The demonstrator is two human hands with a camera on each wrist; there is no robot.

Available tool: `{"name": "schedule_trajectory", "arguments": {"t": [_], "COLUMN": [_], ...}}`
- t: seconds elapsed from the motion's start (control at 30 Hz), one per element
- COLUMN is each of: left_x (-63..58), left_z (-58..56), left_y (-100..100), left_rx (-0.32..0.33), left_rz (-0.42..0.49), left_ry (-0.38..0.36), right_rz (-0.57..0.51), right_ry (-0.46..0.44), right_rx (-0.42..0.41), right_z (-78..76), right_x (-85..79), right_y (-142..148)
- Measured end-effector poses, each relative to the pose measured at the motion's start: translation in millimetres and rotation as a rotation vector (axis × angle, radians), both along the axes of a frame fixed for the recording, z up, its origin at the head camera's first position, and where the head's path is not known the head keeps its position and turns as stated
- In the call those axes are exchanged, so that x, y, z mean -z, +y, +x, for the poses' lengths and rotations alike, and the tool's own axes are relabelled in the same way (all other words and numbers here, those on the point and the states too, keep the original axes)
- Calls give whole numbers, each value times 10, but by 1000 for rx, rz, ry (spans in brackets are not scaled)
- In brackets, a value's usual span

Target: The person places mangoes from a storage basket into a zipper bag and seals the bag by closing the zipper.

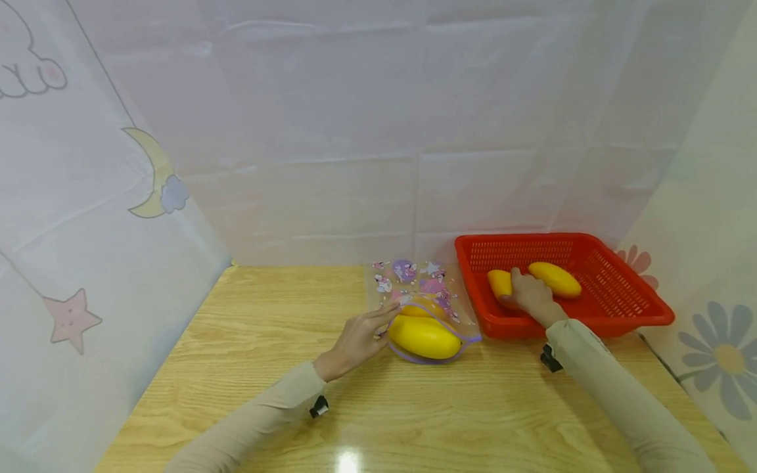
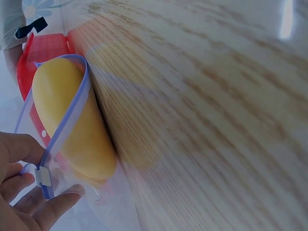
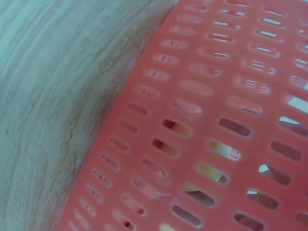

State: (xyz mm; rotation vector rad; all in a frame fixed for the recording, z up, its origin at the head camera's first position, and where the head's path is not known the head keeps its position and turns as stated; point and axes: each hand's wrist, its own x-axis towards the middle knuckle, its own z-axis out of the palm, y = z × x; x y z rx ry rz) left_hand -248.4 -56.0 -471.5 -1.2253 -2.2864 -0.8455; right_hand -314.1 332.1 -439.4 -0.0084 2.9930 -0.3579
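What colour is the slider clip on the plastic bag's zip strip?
White; the slider clip shows best in the left wrist view.

1. The wood-grain table [image 1: 254, 335] carries a white glare [image 1: 347, 461].
2. Behind the table: a pale, creased sheet [image 1: 331, 118].
3. Left of the table: a whitish panel [image 1: 53, 217] with moon [image 1: 160, 164] and star [image 1: 72, 318].
4. Right of the table: a cream panel [image 1: 718, 249] with large flowers [image 1: 727, 358].

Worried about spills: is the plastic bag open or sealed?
Open: the purple-rimmed bag gapes, with a yellow fruit showing in its mouth.
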Motion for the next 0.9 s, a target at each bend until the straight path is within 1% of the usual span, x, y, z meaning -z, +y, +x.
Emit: {"name": "schedule_trajectory", "arguments": {"t": [0.3,0.67,0.9], "left_x": [0,-8,14], "left_z": [1,-1,-21], "left_y": [-3,-1,6], "left_rx": [1,2,-1], "left_rz": [-9,-5,-5], "left_ry": [-9,-2,19], "right_rz": [-10,-6,-20], "right_ry": [-20,39,32], "right_rx": [18,-15,-16], "right_z": [18,48,53], "right_x": [-21,-35,-35], "right_y": [3,-12,1]}}
